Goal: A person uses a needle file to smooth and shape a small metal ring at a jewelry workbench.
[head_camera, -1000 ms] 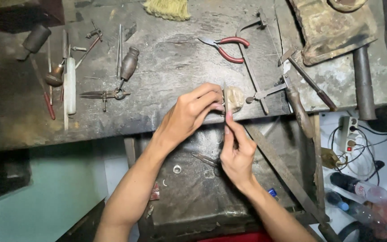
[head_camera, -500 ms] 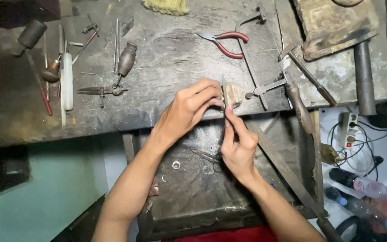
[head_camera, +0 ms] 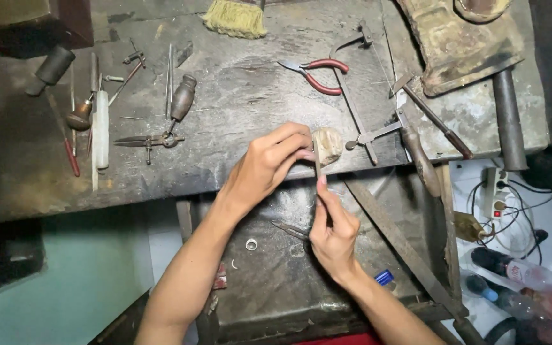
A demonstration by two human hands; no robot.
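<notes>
Your right hand [head_camera: 333, 233] pinched a thin file [head_camera: 317, 160] pointing upward, its tip against the small piece your left hand [head_camera: 269, 163] gripped at the wooden bench peg [head_camera: 328, 145], red-handled pliers [head_camera: 317, 71] well beyond.

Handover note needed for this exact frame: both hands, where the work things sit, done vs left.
Left hand: fingertips pressed against the small wooden bench peg at the workbench edge, pinching something too small to tell.
Right hand: grips a slim file, tip up at the peg.
Nearby: red-handled pliers and saw frame lie untouched on the bench; a small ring lies in the tray below.
Done: file set against the piece. Left: filing progress not visible.
</notes>
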